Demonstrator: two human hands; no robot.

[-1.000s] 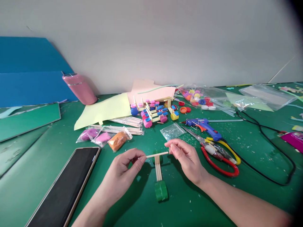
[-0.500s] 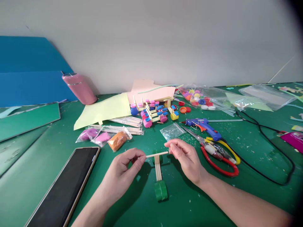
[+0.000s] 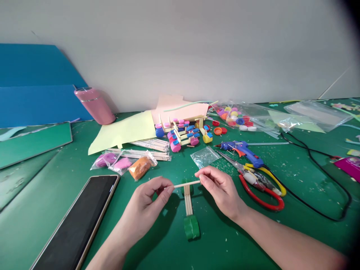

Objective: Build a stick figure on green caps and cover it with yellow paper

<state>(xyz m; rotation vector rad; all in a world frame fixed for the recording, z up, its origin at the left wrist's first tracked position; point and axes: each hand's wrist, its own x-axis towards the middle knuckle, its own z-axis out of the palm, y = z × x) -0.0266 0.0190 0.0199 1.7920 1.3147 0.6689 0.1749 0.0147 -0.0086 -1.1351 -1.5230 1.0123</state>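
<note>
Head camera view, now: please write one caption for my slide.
Two bare hands hold a thin wooden stick above a stick-and-green-cap piece, with scissors and a blue glue gun nearby.

Scissors right of green table.

The thumb of the right hand is now brought forward to the near end of the thin pale stick, which is pinched at its tip. In the 2 earlier pictures, the thumb is held farther back and the index fingertip is kept slightly higher.
</note>
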